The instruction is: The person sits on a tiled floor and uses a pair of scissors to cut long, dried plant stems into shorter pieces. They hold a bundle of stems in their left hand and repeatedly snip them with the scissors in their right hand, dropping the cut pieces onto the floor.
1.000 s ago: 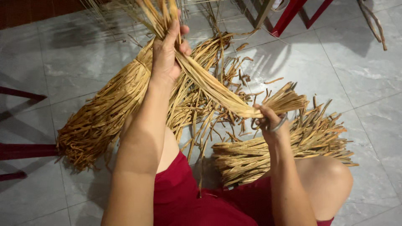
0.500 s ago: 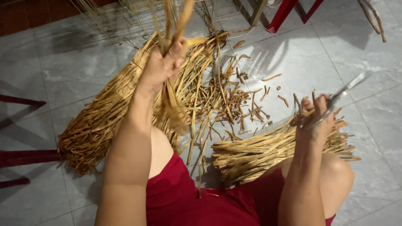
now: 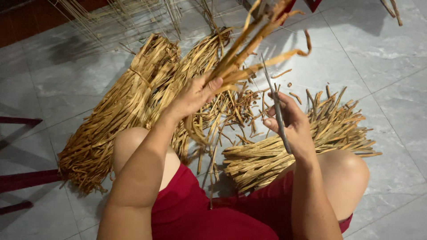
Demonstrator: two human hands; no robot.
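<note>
At twelve o'clock, left hand [image 3: 195, 95] now grips raised straw strips [image 3: 249, 49]; right hand [image 3: 291, 126], clenching scissors [image 3: 276, 109], has returned beside them.

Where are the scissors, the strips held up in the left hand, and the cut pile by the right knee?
scissors [image 3: 279, 115], head view, on the blades.
held strips [image 3: 249, 53], head view, mid-length of the bunch.
cut pile [image 3: 329, 129], head view, middle of the heap.

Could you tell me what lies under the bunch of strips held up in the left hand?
Under the raised bunch lie loose short cut pieces on the grey tiled floor. The left hand hides whatever lies directly beneath it.
</note>
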